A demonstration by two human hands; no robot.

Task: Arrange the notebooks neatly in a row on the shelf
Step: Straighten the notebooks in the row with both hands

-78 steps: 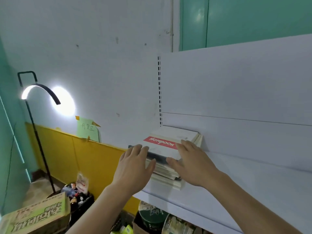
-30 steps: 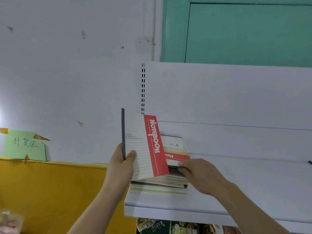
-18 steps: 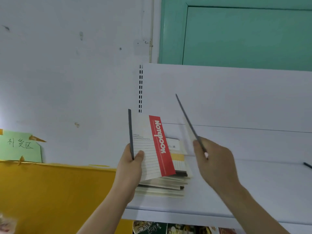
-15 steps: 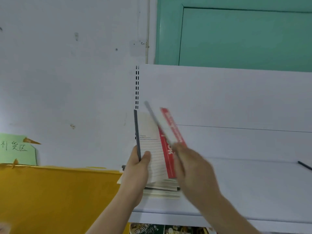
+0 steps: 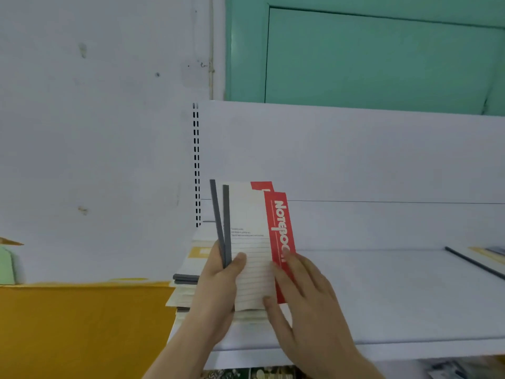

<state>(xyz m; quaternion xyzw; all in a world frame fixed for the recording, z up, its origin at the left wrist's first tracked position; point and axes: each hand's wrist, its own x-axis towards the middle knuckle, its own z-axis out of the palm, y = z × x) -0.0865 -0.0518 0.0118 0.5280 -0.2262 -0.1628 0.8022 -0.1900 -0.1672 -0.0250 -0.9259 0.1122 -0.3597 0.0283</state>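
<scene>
Two white notebooks with red "Notebook" bands (image 5: 254,242) and grey spines stand upright, one behind the other, above the left end of the white shelf (image 5: 396,296). My left hand (image 5: 218,294) grips them at the spine side, thumb across the front cover. My right hand (image 5: 306,302) lies flat against the front notebook's lower right part, fingers straight. Behind and below them a flat stack of notebooks (image 5: 188,280) lies on the shelf, partly hidden by my hands.
More flat notebooks with a dark spine (image 5: 481,262) lie at the shelf's far right. The shelf's white back panel (image 5: 355,160) rises behind, with a slotted upright (image 5: 196,165) at its left edge. A yellow and white wall lies to the left.
My right hand took a second notebook off the stack, swung it upright and set it in front of the one in my left hand. Now it presses flat on the pair.
</scene>
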